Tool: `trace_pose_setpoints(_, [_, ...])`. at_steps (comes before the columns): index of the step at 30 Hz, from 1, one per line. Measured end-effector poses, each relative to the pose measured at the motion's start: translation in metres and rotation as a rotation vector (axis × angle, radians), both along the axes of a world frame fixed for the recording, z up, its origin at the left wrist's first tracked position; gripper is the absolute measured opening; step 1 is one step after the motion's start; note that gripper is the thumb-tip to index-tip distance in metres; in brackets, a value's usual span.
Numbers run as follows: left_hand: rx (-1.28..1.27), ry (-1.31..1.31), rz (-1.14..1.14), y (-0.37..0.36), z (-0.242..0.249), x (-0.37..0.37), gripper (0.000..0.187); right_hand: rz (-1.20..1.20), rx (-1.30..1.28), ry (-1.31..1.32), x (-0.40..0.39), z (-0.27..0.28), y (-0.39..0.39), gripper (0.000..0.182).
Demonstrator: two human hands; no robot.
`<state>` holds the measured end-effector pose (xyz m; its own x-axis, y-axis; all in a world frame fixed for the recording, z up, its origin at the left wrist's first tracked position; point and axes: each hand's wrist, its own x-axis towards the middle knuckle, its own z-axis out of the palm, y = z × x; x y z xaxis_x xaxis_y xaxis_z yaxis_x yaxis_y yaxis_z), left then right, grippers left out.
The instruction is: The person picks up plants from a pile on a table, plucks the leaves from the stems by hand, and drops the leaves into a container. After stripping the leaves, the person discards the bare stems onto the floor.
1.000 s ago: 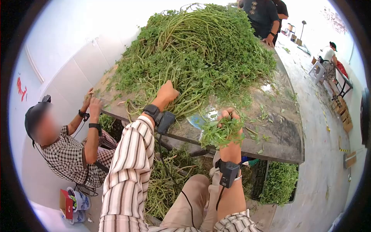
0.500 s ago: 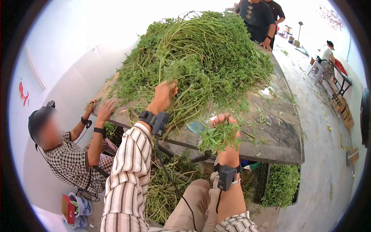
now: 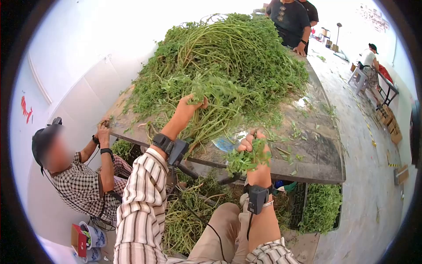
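Observation:
A big heap of leafy green stems (image 3: 237,57) covers most of the table in front of me. At the near side of the heap, my left hand (image 3: 192,104) is closed around a few green stems, whose leafy tops fan out above the fingers. My right hand (image 3: 256,141), palm turned up over the table's near edge, has its fingers curled round a small bunch of leafy greens (image 3: 242,162). The bunch hangs over the palm toward the wrist. Loose stems trail down between my two hands, beside a blue-printed plastic piece (image 3: 223,144).
A dark table (image 3: 316,158) carries scattered leaf bits. Below it are a pile of stems (image 3: 193,220) and a black crate of greens (image 3: 323,207). A seated co-worker (image 3: 83,171) is at the left; people (image 3: 290,22) stand at the far end.
My left hand has shifted slightly, and the greens above it now spread sideways to the right. My right hand's fingers have curled further. The seated co-worker's hands have come together at the table edge.

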<state>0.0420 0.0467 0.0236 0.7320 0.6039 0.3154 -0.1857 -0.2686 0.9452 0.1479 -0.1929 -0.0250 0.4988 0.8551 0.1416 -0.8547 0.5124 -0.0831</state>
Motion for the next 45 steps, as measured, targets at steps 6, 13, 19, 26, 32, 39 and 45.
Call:
trace_pose_setpoints(6, [0.503, 0.347, 0.179, -0.018, 0.005, -0.014, 0.023, -0.011, -0.127, -0.140, 0.002, 0.009, 0.000, 0.013])
trace_pose_setpoints(13, [0.786, 0.310, 0.355, -0.010, -0.022, -0.030, 0.035, 0.013, -0.229, -0.290, -0.002, 0.016, 0.002, 0.015])
trace_pose_setpoints(19, [0.694, 0.265, 0.258, -0.008, -0.012, -0.035, 0.031, -0.009, -0.276, -0.317, -0.008, 0.019, 0.002, 0.015])
trace_pose_setpoints(26, [1.634, 0.135, 0.483, 0.016, -0.040, -0.043, 0.031, 0.008, -0.247, -0.329, -0.008, 0.018, 0.003, 0.016])
trace_pose_setpoints(32, [0.608, 0.182, 0.230, -0.031, 0.006, -0.038, 0.026, -0.060, -0.120, -0.270, 0.000, 0.014, 0.003, 0.016])
trace_pose_setpoints(39, [0.586, 0.089, 0.413, -0.022, -0.015, -0.036, 0.027, -0.027, -0.105, -0.221, 0.002, 0.013, 0.001, 0.018])
trace_pose_setpoints(45, [0.491, 0.179, 0.448, -0.017, -0.012, -0.039, 0.031, -0.024, -0.178, -0.224, -0.005, 0.021, 0.001, 0.018])
